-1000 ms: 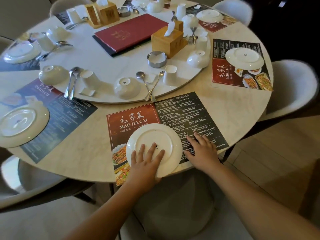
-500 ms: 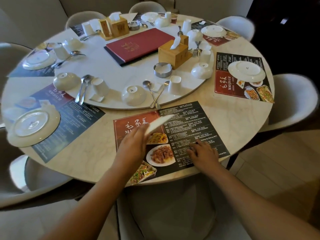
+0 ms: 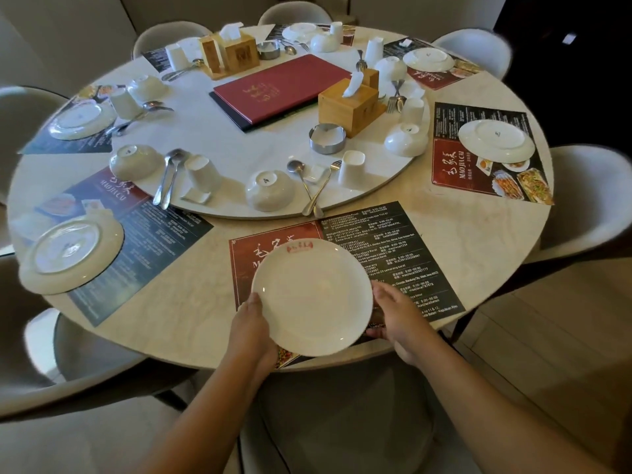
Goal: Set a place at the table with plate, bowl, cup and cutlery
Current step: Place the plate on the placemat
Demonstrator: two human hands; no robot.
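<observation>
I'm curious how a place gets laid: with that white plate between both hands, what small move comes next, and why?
Probably settle the plate flat on the placemat and let go. It is face up over the mat, gripped at its rim by the left hand and right hand, while the bowl and cup beyond it are upside down, untouched.

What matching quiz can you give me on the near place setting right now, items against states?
Items: 1 plate; 2 bowl; 3 spoon and fork; 4 menu book.
States: A crossed on the turntable; B upside down on the turntable; C closed, mid-turntable; D gripped face up by left hand and right hand.
Pairs: 1-D, 2-B, 3-A, 4-C.
</observation>
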